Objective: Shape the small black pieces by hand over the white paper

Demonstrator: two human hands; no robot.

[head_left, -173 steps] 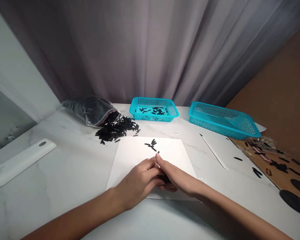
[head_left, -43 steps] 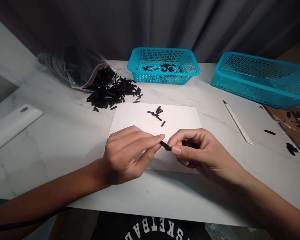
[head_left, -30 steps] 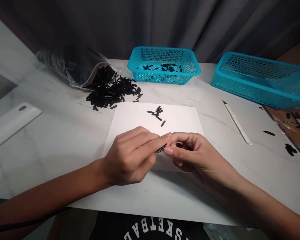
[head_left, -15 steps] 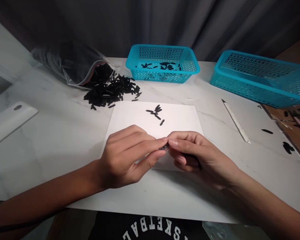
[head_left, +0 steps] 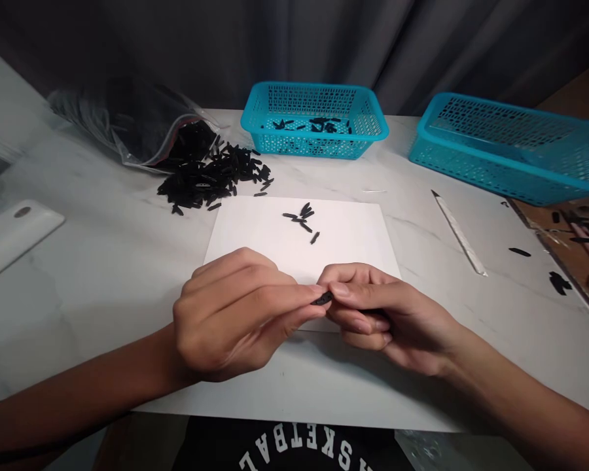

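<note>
Between the fingertips of both hands is a small black elongated piece (head_left: 323, 298), dark and slightly textured, whose exact kind I cannot make out. My left hand (head_left: 243, 314) pinches its left end between thumb and index finger. At the other end, the thumb and curled fingers of my right hand (head_left: 383, 311) close on it, hiding part of it. Both hands hover over the near part of a white sheet of paper (head_left: 255, 242). On that sheet, beyond the hands, lie several similar black pieces (head_left: 302, 221).
A clear zip bag (head_left: 142, 131) spills a heap of black pieces (head_left: 211, 175) at the back left. One blue basket (head_left: 319, 145) holds some pieces; another blue basket (head_left: 485, 167) stands right. A white-wrapped pencil-like stick (head_left: 459, 235) and loose black pieces (head_left: 559, 283) lie rightward.
The left hand has turned slightly and its wrist has shifted left and down. The small black piece stays pinched between both hands, tilted a little differently. The whole view has shifted slightly.
</note>
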